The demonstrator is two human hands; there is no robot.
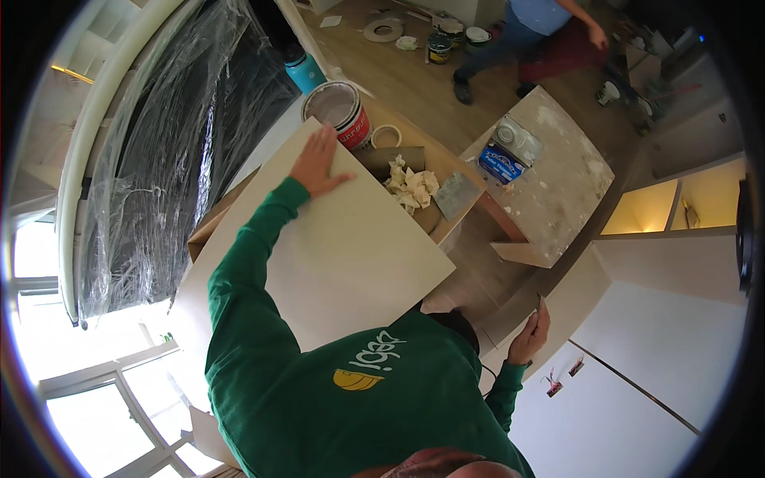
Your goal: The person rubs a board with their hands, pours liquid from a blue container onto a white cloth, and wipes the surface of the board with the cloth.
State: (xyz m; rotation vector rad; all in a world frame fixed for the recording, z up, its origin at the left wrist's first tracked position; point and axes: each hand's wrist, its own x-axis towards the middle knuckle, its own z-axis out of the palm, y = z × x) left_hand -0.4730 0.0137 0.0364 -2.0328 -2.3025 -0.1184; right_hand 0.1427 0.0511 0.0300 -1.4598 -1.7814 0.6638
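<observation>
Pale panel [358, 263] lies flat across bench [434, 145] — placing seems done. Left hand [319, 163] rests on it, fingers spread, gripping nothing. Right hand [531, 338] clasps thin tool [539, 302] off panel — surface looks unmarked, tool work likely left.

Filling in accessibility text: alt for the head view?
A green-sleeved left hand lies spread on a large pale board; the right hand holds a small thin object. Beyond the board are a bucket and crumpled paper, with another person at the top.
</observation>
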